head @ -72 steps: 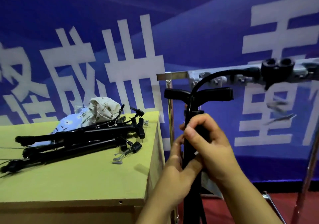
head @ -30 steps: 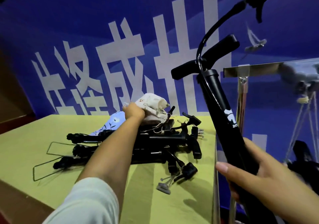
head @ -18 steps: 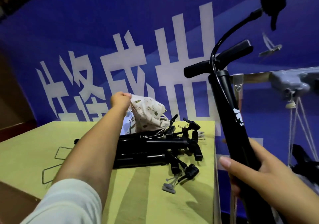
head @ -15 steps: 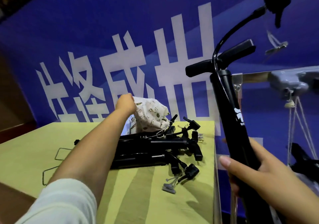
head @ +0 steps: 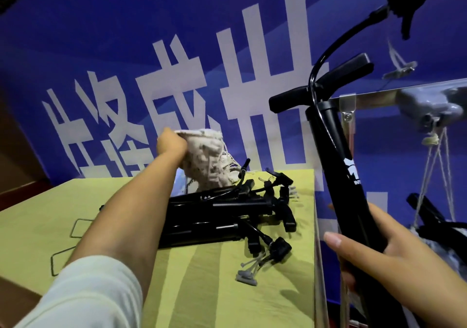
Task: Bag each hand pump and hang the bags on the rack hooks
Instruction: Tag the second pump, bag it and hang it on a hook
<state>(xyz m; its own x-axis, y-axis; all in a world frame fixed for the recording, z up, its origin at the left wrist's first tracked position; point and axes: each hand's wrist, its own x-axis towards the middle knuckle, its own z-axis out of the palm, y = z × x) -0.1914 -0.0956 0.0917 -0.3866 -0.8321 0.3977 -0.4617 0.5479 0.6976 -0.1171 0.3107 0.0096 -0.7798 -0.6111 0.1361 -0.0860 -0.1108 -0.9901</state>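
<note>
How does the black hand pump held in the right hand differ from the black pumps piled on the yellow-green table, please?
The held black hand pump stands nearly upright, gripped by the right hand; the piled black pumps lie flat and untouched on the yellow-green table. Its hose arcs upward; theirs lie tangled. All share T-handles.

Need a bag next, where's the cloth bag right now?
Head view, left of centre: the bag is in the left hand, lifted above the pump pile.

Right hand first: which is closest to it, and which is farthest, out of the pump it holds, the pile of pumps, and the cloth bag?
From the right hand:
1. Held hand pump, in its grip.
2. Pile of pumps, left on the table.
3. Cloth bag, farther left and back, in the left hand.
</note>
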